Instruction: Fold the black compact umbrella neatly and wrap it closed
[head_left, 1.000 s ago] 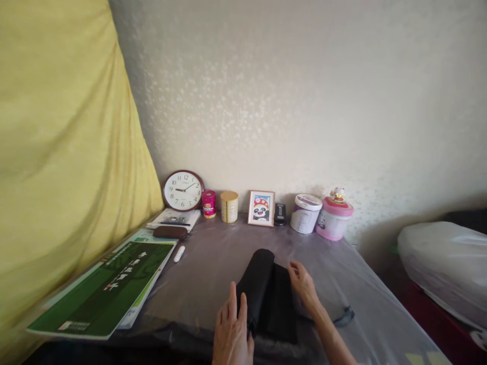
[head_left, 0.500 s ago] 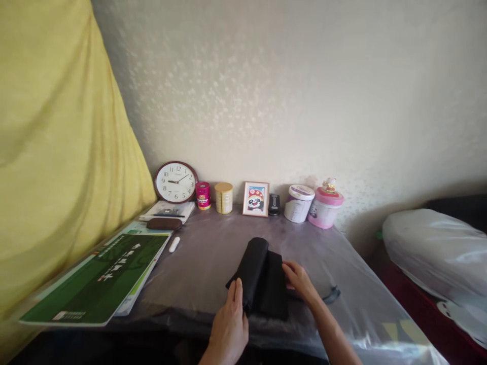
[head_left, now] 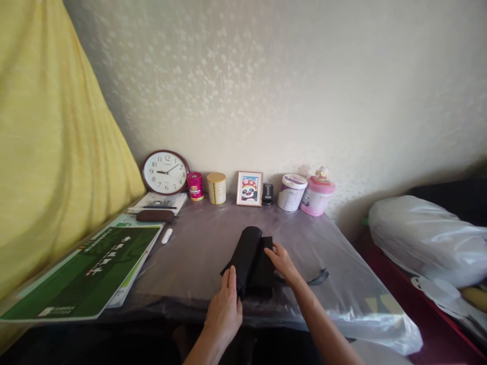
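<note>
A black bundle (head_left: 245,258), rolled up from what looks like fabric, lies on the plastic-covered table in front of me. Its flat black flap (head_left: 262,274) extends along the right side. My left hand (head_left: 224,301) grips the near left side of the roll, fingers along it and thumb by its near end. At the flap's far right edge, my right hand (head_left: 280,261) is closed with its fingers on the material. A dark strap (head_left: 318,277) trails on the table to the right, partly hidden behind my right forearm.
Green booklets (head_left: 87,274), a brown case (head_left: 154,216) and a small white object (head_left: 166,236) lie left. Along the wall stand a clock (head_left: 166,172), tins (head_left: 216,188), a panda picture (head_left: 249,188) and tubs (head_left: 292,192). A plastic-wrapped bundle (head_left: 422,233) sits right.
The view has shifted, so everything appears further left and slightly higher. The flap shows narrower beside the roll, with my right hand closer to it. Both hands stay on the black bundle.
</note>
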Demonstrator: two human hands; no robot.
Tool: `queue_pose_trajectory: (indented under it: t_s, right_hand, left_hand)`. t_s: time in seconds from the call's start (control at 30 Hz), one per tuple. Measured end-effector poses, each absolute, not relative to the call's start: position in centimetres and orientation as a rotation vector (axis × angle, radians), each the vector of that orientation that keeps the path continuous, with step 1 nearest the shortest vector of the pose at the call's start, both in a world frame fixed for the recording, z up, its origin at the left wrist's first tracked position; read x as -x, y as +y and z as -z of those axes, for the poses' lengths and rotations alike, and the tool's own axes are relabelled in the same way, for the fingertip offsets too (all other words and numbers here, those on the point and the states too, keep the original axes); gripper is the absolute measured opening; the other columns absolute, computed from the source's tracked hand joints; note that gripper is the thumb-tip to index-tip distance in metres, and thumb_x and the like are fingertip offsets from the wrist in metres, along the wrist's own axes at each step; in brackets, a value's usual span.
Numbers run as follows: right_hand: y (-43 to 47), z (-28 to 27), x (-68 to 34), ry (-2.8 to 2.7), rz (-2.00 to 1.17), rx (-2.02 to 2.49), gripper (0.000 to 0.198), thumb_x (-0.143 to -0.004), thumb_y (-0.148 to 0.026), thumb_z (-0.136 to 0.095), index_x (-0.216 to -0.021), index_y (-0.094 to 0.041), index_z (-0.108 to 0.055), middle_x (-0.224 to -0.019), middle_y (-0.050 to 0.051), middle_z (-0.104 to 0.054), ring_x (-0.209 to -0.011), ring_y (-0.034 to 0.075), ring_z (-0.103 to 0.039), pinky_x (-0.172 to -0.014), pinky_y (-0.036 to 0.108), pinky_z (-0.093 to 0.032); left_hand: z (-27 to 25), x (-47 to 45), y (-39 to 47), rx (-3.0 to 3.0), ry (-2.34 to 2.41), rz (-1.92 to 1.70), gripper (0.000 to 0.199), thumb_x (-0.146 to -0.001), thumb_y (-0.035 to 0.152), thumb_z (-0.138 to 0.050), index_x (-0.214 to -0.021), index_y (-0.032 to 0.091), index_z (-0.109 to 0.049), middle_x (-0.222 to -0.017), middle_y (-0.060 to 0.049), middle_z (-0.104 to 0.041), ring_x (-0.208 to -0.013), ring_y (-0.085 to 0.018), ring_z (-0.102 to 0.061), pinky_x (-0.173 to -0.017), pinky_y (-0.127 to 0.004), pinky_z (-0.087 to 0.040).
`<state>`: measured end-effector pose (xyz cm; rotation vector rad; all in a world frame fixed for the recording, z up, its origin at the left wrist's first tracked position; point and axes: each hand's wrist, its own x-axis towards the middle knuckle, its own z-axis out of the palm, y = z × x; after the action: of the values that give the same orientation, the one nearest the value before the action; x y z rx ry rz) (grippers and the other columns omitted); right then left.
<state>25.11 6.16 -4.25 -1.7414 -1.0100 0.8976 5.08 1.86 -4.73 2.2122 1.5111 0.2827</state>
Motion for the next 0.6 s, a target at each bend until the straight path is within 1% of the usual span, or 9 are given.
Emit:
queue_pose_trajectory:
  t_s: [0.13, 0.27, 0.47, 0.6]
  right_hand:
    - [7.2, 4.0, -24.2, -0.998, -0.904, 1.652, 0.034, -0.078, -0.028, -0.053, -0.11, -0.017, -0.049, -0.064, -0.005, -0.056, -0.048, 0.009, -0.055, -0.036, 0.017, -0.042]
    - [8.6, 3.6, -22.8, -1.007, -0.952, 1.581, 0.04, -0.078, -0.026, -0.053, -0.116, -0.015, -0.045, -0.06, -0.006, -0.054, -0.043, 0.01, -0.054, -0.035, 0.02, -0.046]
    - [10.5, 3.8, -20.9, -1.044, -0.954, 1.604, 0.048, -0.079, -0.023, -0.052, -0.124, -0.013, -0.038, -0.059, -0.008, -0.054, -0.036, 0.008, -0.051, -0.033, 0.021, -0.046]
    - [11.0, 4.3, -20.0, -1.126, -0.863, 1.698, 0.047, -0.08, -0.023, -0.051, -0.124, -0.013, -0.038, -0.066, -0.004, -0.059, -0.035, 0.008, -0.052, -0.033, 0.021, -0.045]
  left_hand:
    - [5.1, -5.1, 1.9, -2.221, 1.529, -0.266, 0.069, -0.077, 0.007, -0.035, -0.141, 0.012, -0.009, -0.147, -0.015, -0.022, -0.103, -0.019, -0.058, -0.083, -0.025, -0.043]
    - [5.3, -5.2, 2.1, -2.254, 1.533, -0.241, 0.069, -0.077, 0.007, -0.036, -0.141, 0.011, -0.009, -0.147, -0.016, -0.022, -0.101, -0.018, -0.06, -0.08, -0.025, -0.045]
    - [5.2, -4.9, 2.3, -2.263, 1.514, -0.259, 0.068, -0.077, 0.007, -0.036, -0.14, 0.01, -0.01, -0.146, -0.016, -0.023, -0.113, -0.02, -0.053, -0.085, -0.024, -0.044]
    - [5.2, -4.9, 2.5, -2.276, 1.507, -0.243, 0.068, -0.076, 0.007, -0.037, -0.14, 0.009, -0.012, -0.146, -0.016, -0.023, -0.119, -0.02, -0.049, -0.089, -0.024, -0.042]
